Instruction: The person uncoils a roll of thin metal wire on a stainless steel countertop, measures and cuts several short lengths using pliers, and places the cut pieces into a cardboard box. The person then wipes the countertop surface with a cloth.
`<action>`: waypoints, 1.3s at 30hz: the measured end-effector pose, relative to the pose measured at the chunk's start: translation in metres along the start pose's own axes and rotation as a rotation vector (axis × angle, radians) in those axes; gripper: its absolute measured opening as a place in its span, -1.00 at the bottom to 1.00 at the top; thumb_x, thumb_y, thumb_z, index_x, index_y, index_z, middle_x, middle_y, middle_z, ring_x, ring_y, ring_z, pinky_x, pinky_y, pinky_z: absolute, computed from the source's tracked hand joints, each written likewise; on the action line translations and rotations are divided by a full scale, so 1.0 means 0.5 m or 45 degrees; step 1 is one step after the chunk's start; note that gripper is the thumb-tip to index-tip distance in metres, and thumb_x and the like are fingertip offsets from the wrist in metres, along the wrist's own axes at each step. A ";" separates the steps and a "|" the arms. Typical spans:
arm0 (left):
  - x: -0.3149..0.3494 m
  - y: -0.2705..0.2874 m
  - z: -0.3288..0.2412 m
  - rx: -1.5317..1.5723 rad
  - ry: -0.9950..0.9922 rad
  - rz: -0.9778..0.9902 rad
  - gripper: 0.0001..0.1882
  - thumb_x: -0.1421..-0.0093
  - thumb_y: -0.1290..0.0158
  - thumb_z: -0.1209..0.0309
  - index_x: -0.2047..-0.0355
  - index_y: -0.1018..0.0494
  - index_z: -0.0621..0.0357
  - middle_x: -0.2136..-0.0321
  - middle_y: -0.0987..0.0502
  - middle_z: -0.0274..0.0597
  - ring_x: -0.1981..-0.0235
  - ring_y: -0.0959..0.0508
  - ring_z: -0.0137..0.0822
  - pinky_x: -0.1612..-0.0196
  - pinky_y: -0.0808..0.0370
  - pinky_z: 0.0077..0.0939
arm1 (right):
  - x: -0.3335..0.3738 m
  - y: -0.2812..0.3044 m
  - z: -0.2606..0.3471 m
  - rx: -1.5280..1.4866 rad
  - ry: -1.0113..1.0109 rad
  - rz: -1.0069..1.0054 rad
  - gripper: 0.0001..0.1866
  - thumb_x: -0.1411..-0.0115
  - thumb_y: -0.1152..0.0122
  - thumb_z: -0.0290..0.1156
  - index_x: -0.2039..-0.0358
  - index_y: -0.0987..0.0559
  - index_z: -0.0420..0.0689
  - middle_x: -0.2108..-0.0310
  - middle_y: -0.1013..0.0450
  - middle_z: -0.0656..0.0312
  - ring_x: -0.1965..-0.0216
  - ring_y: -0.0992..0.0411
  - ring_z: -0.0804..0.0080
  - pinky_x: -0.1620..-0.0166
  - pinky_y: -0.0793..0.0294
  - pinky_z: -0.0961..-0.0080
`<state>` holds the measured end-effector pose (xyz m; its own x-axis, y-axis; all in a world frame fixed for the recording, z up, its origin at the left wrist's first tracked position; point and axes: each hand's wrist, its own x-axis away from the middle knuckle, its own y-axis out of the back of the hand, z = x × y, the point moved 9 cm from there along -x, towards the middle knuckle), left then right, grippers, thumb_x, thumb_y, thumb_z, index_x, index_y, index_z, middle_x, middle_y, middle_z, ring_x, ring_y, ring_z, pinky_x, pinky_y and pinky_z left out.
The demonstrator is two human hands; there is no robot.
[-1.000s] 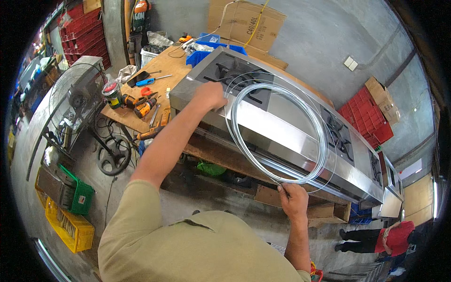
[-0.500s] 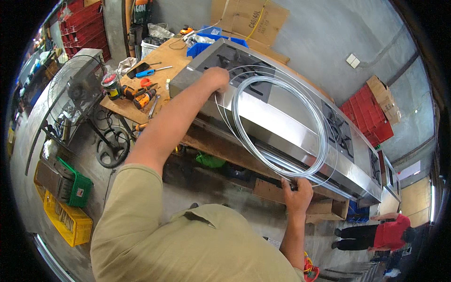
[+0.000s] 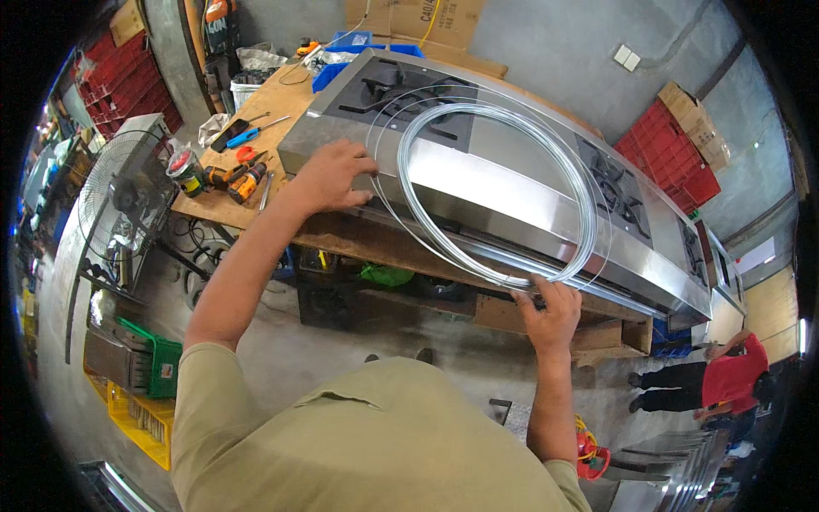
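Observation:
A coil of thin silvery wire (image 3: pixel 587 218) leans over the front of a stainless steel stove (image 3: pixel 503 181) with black burners. My right hand (image 3: pixel 550 314) grips the coil's lower edge between thumb and fingers. At the left, my left hand (image 3: pixel 334 177) is open, thumb and fingers apart, at the stove's front left corner. Its fingertips are beside a loose outer strand, and I cannot tell whether they touch it. A few strands stand away from the main bundle.
The wooden bench (image 3: pixel 281 94) under the stove bears an orange-black drill (image 3: pixel 247 182), a blue-handled screwdriver (image 3: pixel 245 136) and a phone (image 3: pixel 229 135). A fan (image 3: pixel 124 194) stands left. Red crates (image 3: pixel 670 162) are at the right. A person in red (image 3: pixel 735 371) is far right.
My left hand has let go of the wire and moved down and left, its fingers opening. My right hand still holds the coil. The view has shifted slightly.

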<state>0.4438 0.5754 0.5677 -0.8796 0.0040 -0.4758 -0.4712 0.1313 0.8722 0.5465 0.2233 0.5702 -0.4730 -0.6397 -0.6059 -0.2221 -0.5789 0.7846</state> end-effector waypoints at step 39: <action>-0.006 -0.056 -0.350 0.241 -0.403 0.433 -0.66 -0.11 -0.16 0.18 0.13 -0.49 0.01 0.39 -0.52 -0.23 0.23 -0.54 -0.16 0.05 -0.38 -0.18 | -0.043 -0.065 -0.022 0.101 0.141 0.348 -0.63 0.15 -0.42 -0.16 0.50 -0.43 -0.09 0.49 -0.40 0.21 0.35 -0.38 0.15 0.19 -0.25 0.23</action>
<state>0.4483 0.3981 0.5646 -0.9042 0.3748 -0.2049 -0.1152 0.2479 0.9619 0.5733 0.2503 0.5562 -0.4291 -0.8201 -0.3785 -0.1675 -0.3395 0.9256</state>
